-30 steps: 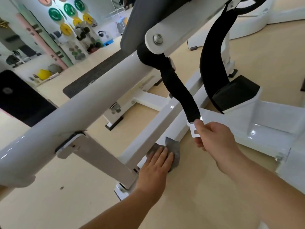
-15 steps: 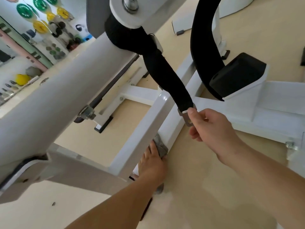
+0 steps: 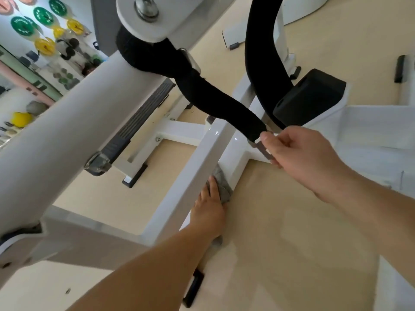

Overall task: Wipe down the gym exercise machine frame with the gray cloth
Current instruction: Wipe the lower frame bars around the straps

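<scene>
A beige floor (image 3: 280,232) fills most of the head view, and a white gym machine frame (image 3: 195,173) is spread across it, with a thick round white tube (image 3: 56,142) running diagonally from lower left toward the top centre. A square white beam of the frame slopes down from the middle toward the lower centre and is joined by a short cross piece (image 3: 179,131). A black padded strap (image 3: 215,102) is looped around the round tube under a white pivot plate (image 3: 143,16) and is drawn down to the right. A black pad (image 3: 310,97) is seen seated on a white bracket at the right. Coloured weight plates (image 3: 45,25) are hung on the wall at the upper left. The right hand (image 3: 298,158) is closed around the metal buckle (image 3: 261,149) at the strap's end, pinched between thumb and fingers (image 3: 265,138). The left hand (image 3: 208,212) is laid flat, fingers extended, on the gray cloth (image 3: 222,185), which is pressed against the right side face of the square beam, just below the junction with the cross base.
</scene>
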{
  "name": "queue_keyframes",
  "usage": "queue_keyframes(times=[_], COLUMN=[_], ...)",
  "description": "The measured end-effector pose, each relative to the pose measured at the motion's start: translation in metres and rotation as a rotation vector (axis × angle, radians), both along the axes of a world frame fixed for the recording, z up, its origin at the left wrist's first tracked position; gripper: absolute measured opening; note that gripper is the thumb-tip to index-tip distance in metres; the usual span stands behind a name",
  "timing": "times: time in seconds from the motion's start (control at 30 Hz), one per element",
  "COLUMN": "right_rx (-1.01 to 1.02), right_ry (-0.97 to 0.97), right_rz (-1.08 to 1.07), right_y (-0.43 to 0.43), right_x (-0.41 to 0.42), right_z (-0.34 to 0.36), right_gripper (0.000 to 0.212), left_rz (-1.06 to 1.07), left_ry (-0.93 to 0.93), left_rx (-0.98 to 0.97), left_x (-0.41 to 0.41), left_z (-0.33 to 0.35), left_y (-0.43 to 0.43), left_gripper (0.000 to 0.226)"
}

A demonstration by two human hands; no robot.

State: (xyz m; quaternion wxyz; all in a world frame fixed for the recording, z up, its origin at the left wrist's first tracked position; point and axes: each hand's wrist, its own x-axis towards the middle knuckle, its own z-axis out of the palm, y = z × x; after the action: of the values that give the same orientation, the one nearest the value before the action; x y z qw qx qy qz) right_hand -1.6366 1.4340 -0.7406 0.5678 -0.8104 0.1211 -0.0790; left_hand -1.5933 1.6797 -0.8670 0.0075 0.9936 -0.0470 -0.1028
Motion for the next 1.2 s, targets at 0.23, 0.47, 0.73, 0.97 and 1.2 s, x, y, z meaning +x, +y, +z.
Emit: queue_keyframes(times=[0.23, 0.47, 0.73, 0.97, 1.2], right_rx=[-0.058, 0.030, -0.035, -0.092, -0.081], right_ry=[-0.097, -0.165, -0.136, -0.152, -0.120], right_rz=[-0.137, -0.283, -0.314, -0.342, -0.279], right_y=[-0.029, -0.039, -0.042, -0.034, -0.044], right_x=[0.006, 0.019, 0.025, 0.027, 0.024], right_z=[0.005, 0.010, 0.001, -0.009, 0.000], right_gripper=[0.038, 0.036, 0.044, 0.047, 0.049], left_rz=[0.094, 0.019, -0.037, -0.063, -0.071], left_ry=[-0.094, -0.042, -0.204, -0.202, -0.282], left_rx=[0.161, 0.164, 0.049, 0.080, -0.034], left_x=[-0.055, 0.004, 0.019, 0.067, 0.064], left_z=[-0.017, 0.005, -0.008, -0.013, -0.020], left_y=[0.025, -0.033, -0.047, -0.074, -0.073], left_gripper=[0.078, 0.103, 0.083, 0.076, 0.074])
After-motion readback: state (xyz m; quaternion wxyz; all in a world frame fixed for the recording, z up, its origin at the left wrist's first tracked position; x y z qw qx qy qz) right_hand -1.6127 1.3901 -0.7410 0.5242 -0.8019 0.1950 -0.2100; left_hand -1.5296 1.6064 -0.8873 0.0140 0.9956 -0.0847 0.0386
